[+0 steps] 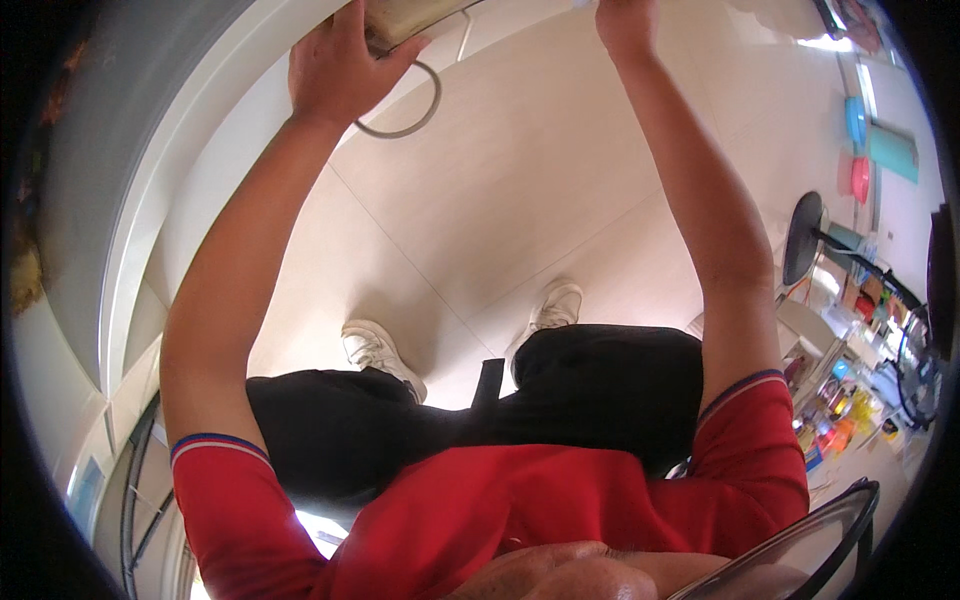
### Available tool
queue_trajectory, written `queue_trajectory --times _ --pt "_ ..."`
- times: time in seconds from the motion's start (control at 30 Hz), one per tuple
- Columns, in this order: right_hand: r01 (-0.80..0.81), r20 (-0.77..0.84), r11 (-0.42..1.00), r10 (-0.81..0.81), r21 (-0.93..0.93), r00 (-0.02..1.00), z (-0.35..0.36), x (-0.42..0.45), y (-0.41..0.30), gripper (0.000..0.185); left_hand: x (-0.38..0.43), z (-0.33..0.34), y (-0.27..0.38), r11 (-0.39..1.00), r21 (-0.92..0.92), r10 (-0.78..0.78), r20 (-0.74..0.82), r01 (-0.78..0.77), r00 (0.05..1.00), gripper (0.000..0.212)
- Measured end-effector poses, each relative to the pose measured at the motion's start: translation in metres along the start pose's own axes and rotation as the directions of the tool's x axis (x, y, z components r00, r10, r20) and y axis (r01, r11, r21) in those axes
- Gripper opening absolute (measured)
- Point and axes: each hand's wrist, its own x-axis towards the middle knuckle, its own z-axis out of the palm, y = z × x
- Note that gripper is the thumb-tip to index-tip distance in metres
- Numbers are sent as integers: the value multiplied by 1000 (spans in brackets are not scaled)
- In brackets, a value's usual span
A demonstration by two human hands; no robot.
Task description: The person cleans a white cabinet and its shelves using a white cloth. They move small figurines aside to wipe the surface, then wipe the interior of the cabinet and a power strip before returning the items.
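Note:
My left hand (341,71) reaches to the top edge with thumb and fingers spread around the near corner of a flat, worn, yellowish-brown object (412,22); its kind is unclear, and whether the hand grips it cannot be told. A grey cable (431,112) curves in a loop just beneath the thumb. At the upper right, my right hand (628,26) is cut off by the frame's edge, so its fingers and anything in them are hidden.
Pale floor tiles (480,195) lie under my white shoes (379,349). A white curved-looking panel edge (142,195) runs along the left. A black pedestal fan base (802,238), a blue basin (855,120), a pink basin (860,180) and mixed clutter (840,427) are at the right.

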Motion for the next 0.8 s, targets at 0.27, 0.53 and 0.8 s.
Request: queue_trajectory --times 0.27,0.53,0.8 --pt "-178 -150 944 225 278 963 -30 -4 58 34 30 -24 29 1000 4 -26 223 26 975 98" --pt "20 -99 975 -43 -223 994 -22 14 34 34 32 -17 33 993 30 -119 307 115 944 109" --pt "215 37 968 -212 -126 977 7 -3 -55 18 21 -18 15 973 -85 -194 191 213 962 100"
